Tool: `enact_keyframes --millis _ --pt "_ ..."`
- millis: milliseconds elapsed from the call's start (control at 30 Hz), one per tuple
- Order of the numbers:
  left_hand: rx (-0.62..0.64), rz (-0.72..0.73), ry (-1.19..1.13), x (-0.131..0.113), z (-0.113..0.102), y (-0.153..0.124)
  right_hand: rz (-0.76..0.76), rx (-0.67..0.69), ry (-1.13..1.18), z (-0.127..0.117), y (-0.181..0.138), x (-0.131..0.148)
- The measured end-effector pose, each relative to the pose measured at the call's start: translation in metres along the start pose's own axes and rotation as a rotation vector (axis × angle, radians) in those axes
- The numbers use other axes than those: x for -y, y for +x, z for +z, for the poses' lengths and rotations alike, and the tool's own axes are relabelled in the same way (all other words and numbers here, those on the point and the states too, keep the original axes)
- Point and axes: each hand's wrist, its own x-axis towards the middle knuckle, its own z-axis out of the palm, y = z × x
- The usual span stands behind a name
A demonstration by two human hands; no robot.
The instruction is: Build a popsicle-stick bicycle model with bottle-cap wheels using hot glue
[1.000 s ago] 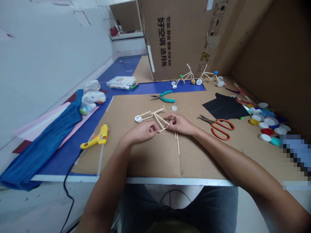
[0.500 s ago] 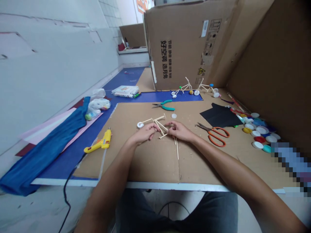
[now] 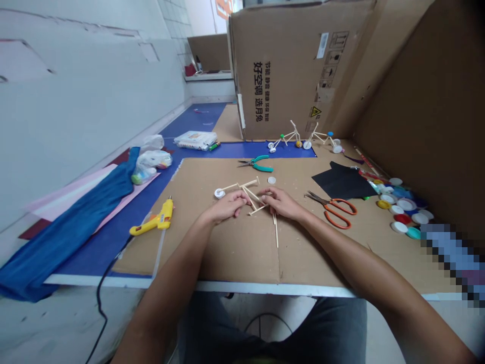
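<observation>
A small frame of thin wooden sticks (image 3: 252,194) lies low over the cardboard between my hands, with a white cap wheel (image 3: 219,193) at its left end. My left hand (image 3: 229,206) has its fingers closed on the left side of the frame. From the other side, my right hand (image 3: 281,202) pinches the frame near a crosswise stick. My fingers hide part of where the sticks join. Loose sticks (image 3: 276,232) lie just below my right hand. A single white cap (image 3: 272,180) rests beyond my hands.
A yellow glue gun (image 3: 161,218) lies left; orange-handled scissors (image 3: 337,208) and black sheet (image 3: 343,181) lie right. Teal pliers (image 3: 259,163) sit ahead. Two stick models (image 3: 291,136) (image 3: 322,135) stand before the large carton (image 3: 288,76). Bottle caps (image 3: 403,205) are piled far right.
The view has shifted slightly. My right hand has moved a little against the frame's crosswise stick; both hands otherwise keep nearly the same hold.
</observation>
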Motion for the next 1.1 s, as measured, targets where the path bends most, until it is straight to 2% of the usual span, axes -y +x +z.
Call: enact_keyframes --millis 167,400,667,800,933,1100 --pt "0.011 0.002 -0.015 -0.003 0.000 -0.001 -0.003 -0.050 0.014 0.001 0.002 -0.002" --pt "0.007 -0.029 -0.023 -0.002 -0.003 -0.001 -0.120 -0.300 0.021 -0.004 0.010 -0.014" --pt "-0.017 -0.073 0.054 -0.003 -0.007 -0.003 -0.180 -0.342 -0.182 -0.013 0.001 0.006" --pt "-0.015 -0.097 0.105 -0.002 -0.013 -0.004 -0.158 -0.345 -0.265 -0.030 -0.023 0.012" --pt "-0.020 -0.092 0.117 -0.006 -0.022 -0.007 -0.022 -0.386 -0.467 -0.060 -0.067 0.007" --pt "-0.181 -0.006 0.130 -0.024 -0.025 -0.016 0.207 -0.550 -0.652 -0.106 -0.134 -0.003"
